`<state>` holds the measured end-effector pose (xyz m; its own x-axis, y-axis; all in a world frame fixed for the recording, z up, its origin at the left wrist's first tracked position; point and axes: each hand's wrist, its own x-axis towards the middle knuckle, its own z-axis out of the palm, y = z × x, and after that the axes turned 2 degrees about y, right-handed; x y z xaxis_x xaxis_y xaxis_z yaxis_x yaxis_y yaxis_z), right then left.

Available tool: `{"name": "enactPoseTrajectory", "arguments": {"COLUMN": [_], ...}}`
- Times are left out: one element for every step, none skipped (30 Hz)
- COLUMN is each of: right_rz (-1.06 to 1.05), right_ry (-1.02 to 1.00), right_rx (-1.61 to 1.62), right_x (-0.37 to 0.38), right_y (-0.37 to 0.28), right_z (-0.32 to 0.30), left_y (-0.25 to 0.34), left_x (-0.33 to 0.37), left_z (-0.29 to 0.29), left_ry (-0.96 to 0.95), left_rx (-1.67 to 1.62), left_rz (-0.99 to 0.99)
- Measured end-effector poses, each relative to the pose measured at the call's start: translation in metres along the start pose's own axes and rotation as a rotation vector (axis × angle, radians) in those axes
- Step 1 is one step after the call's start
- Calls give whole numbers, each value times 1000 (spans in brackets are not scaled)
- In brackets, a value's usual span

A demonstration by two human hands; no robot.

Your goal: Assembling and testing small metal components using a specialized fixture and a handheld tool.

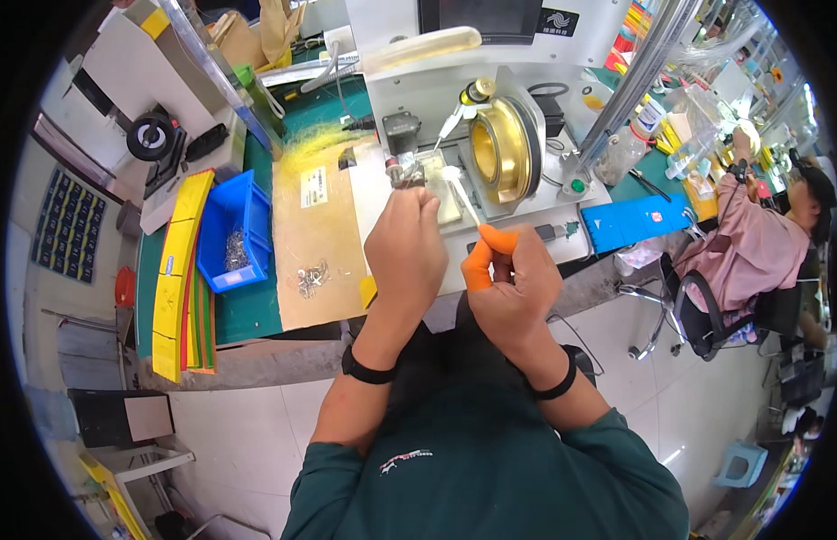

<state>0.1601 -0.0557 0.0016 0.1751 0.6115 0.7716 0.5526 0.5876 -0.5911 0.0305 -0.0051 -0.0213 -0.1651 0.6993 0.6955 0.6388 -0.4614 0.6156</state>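
Note:
My left hand (407,245) is closed, its fingertips at a small metal clamp-like part (406,174) on the machine. Whatever those fingers pinch is hidden by the hand itself. Orange covers wrap the thumb and a finger of my right hand (513,281). That hand pinches a thin white stick (468,202), which slants up and left to a blunt white end. The stick's end is over a pale block (433,184) on the machine bed. Just beyond my right hand stands a gold-coloured wheel (501,150). A pen-like nozzle (454,117) points down toward the block.
Left of my hands, a brown sheet (321,261) bears small metal pieces (312,280). Beside it are a blue bin (249,196) of metal parts and long yellow strips (177,279). A blue mat (638,223) lies right. Another person (751,225) sits farther right.

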Motion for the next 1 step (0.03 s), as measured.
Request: {"name": "enactPoseTrajectory", "arguments": {"right_rz": [7], "right_ry": [-8], "right_rx": [8], "right_x": [-1], "right_y": [-1], "right_z": [-2], "left_y": [2], "left_x": [-1], "left_z": [3], "left_ry": [25], "left_rx": [16], "left_rz": [53]}}
